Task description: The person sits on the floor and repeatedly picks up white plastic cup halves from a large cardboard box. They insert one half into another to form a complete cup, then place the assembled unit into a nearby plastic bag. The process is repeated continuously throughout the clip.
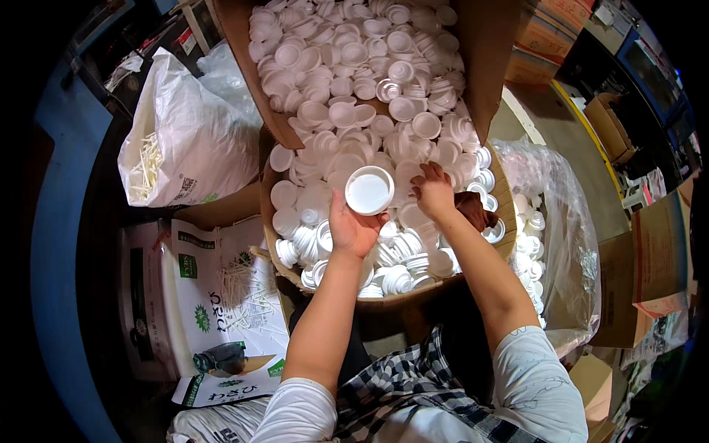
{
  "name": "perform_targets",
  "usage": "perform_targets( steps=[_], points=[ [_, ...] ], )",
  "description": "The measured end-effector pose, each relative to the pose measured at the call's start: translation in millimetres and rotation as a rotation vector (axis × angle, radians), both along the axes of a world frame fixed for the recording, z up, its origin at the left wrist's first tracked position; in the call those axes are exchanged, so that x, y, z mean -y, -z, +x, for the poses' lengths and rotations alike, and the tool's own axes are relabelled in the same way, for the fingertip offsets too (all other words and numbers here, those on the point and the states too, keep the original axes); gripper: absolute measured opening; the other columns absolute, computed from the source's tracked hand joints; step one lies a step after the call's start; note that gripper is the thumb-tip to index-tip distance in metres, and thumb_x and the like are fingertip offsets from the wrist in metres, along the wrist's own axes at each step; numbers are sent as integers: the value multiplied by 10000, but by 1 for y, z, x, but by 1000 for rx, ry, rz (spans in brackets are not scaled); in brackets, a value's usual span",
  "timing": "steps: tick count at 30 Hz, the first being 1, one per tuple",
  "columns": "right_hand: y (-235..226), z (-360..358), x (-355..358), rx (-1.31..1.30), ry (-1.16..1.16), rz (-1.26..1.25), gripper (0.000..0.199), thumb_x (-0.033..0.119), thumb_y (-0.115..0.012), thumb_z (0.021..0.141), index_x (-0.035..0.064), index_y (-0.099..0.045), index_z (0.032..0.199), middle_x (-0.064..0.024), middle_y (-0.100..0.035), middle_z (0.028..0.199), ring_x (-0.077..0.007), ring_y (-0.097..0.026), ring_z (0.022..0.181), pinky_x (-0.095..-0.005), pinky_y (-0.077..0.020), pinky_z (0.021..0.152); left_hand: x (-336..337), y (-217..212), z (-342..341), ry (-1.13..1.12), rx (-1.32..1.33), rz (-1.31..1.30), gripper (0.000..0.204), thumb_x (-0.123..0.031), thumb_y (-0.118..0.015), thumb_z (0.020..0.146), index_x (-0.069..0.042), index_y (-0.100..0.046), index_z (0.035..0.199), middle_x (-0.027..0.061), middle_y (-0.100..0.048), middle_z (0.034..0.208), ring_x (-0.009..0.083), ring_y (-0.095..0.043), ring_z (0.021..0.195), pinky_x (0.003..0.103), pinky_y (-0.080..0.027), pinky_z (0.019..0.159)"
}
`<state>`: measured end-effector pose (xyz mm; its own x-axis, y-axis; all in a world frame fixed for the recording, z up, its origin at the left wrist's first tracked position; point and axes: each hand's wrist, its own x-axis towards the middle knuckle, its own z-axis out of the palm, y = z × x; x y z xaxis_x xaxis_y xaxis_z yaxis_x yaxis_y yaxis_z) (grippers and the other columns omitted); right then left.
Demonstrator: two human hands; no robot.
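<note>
My left hand (356, 227) holds up a round white plastic lid (369, 190), thumb at one edge and fingers beneath, its shallow inner side facing me. To the right, my right hand (434, 189) reaches down over the heap of similar white lids (347, 140), fingers bent and apart, with the tips at the lids. Whether those fingertips press on one is hard to see. The heap fills a large cardboard box (391, 301) in front of me and spreads up into its raised far part. A dark brown cloth (477, 211) lies beside my right wrist.
On the left stands a white woven sack (185, 125) of thin white sticks. Below it, a printed sheet (199, 295) bears more sticks and a dark object (221, 358). A clear plastic bag (572, 251) of white lids stands at right, near cardboard boxes (661, 251).
</note>
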<state>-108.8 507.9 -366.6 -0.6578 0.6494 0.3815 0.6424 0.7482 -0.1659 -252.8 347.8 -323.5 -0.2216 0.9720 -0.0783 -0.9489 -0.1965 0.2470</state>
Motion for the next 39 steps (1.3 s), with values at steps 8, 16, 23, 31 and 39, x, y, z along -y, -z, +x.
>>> perform_targets(
  steps=[8,16,23,31,39],
  points=[
    [-88,3,53,-1058,-109,-870,253,116,-528,883,67,-559,1129,-54,-599,967,-177,-573,785,-275,-484,650,1,-2,3,-69,-150,-115,452,-430,-287,934,-108,-464,1196,95,-550,1138,265,-546,954,422,-457,690],
    [-79,27,57,-1104,-333,-1582,528,301,-581,855,69,-380,1284,-36,-512,1157,-132,-536,944,-262,-488,676,-4,-8,26,45,-145,25,480,-408,-294,943,-73,-396,1271,122,-468,1261,296,-471,1135,485,-451,852],
    [-80,20,63,-881,-319,-1254,782,62,-778,645,51,-348,1299,-78,-489,1153,-167,-501,1054,-304,-446,869,-6,-7,29,55,-156,69,481,-378,-288,950,-62,-362,1305,123,-433,1304,295,-434,1181,474,-386,937],
    [-87,17,67,-674,-297,-479,718,228,-801,628,45,-452,1228,-164,-515,1197,-277,-509,1113,-354,-401,937,-10,-4,27,16,-39,75,444,-331,-295,954,-60,-376,1296,104,-459,1287,257,-434,1186,419,-371,964],
    [-80,9,69,-622,-367,-475,726,149,-802,610,35,-444,1231,-185,-442,1301,-279,-435,1213,-366,-353,991,-8,-6,34,-4,-294,34,414,-243,-336,952,-85,-325,1335,69,-438,1302,207,-435,1187,356,-365,974]
  ],
)
